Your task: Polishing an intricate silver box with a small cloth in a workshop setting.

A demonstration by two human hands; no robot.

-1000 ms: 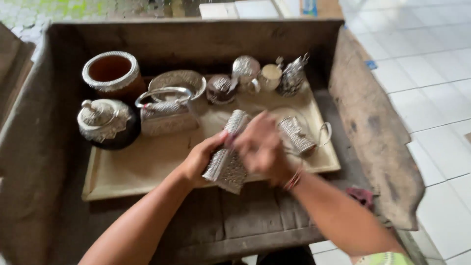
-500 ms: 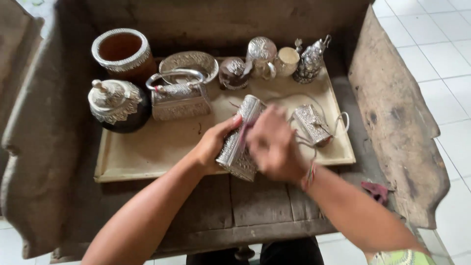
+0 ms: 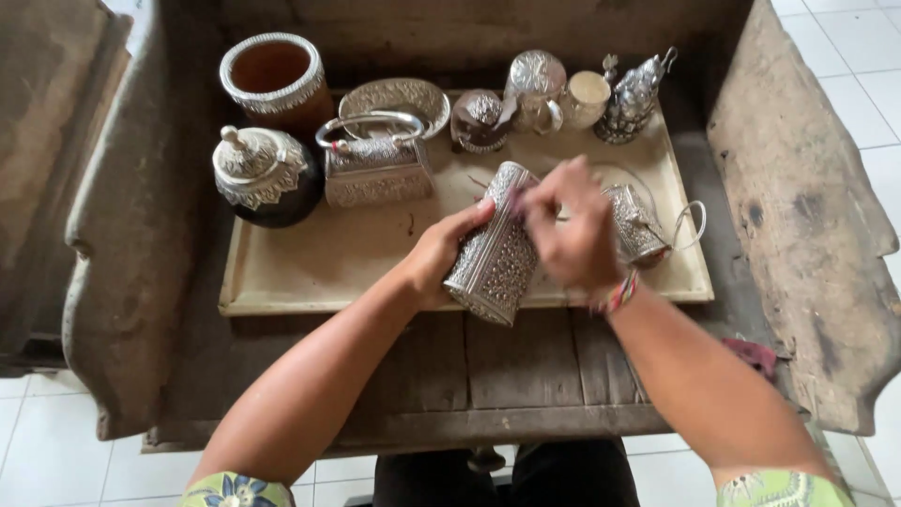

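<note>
My left hand [image 3: 439, 252] grips an embossed silver box [image 3: 495, 252], tall and narrow, tilted over the front edge of a cream tray [image 3: 310, 272]. My right hand [image 3: 566, 235] is closed over the box's right side and top; it is blurred, and its fingertips pinch near the upper end. A woven bracelet sits on my right wrist. Just right of my right hand an embossed silver cup with a wire handle [image 3: 643, 225] lies on the tray.
The tray rests on a dark wooden bench [image 3: 526, 376] with raised side boards. On the tray stand a silver basket box [image 3: 375, 169], a lidded dark bowl [image 3: 263, 174], a brown pot [image 3: 274, 75], an oval dish [image 3: 394, 97], and small silver vessels [image 3: 563, 94]. White floor tiles surround the bench.
The view has shifted slightly, and both hands with the silver box sit a little lower in it. My right hand keeps moving over the box's upper end.
</note>
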